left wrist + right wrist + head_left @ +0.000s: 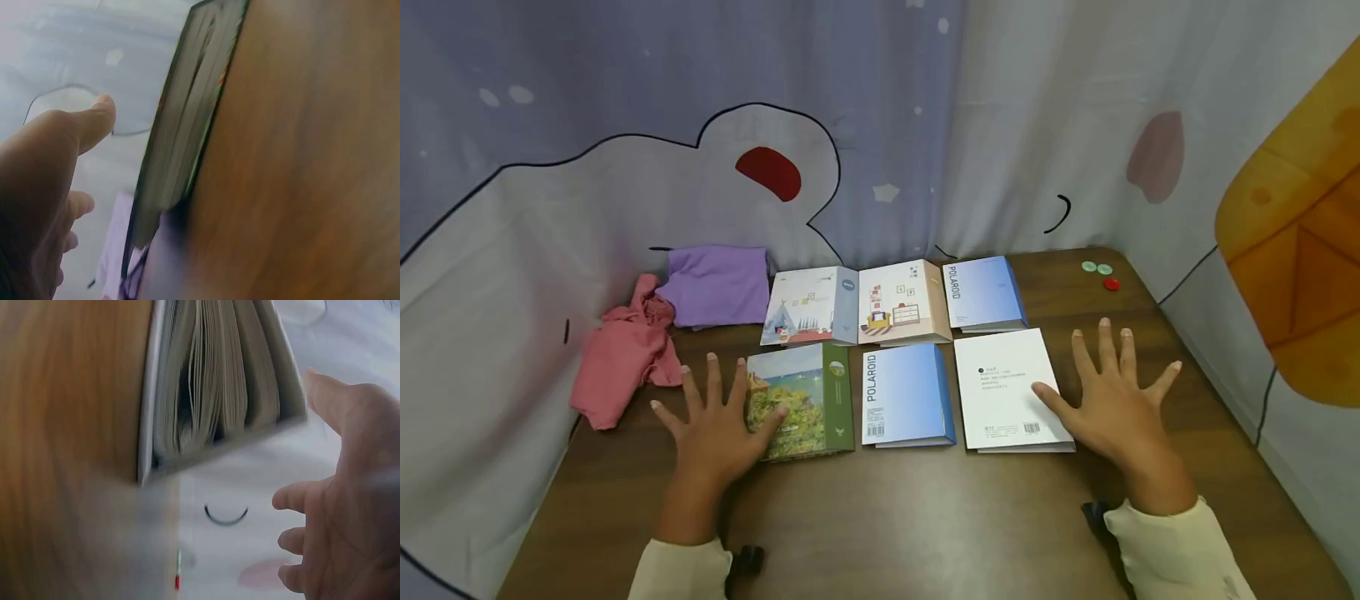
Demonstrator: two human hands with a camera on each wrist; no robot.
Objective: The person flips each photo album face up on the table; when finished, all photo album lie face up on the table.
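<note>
My left hand (715, 433), fingers spread, is over the left side of a green photo album (797, 400) with a seaside painting on its cover. Fingers spread too, my right hand (1112, 408) is at the right edge of a white album (1011, 392), its thumb over the cover. In the wrist views the left thumb (94, 122) and the right hand (356, 506) appear apart from the albums' page edges. Between those two albums lies a blue Polaroid album (902, 396). Neither hand grips anything.
Behind lie two illustrated albums (808, 304) and another blue album (985, 292). A purple cloth (718, 287) and a crumpled pink cloth (625, 358) are at the left. Two green buttons (1103, 269) and a red one (1111, 284) lie at the far right corner. Curtains surround the table.
</note>
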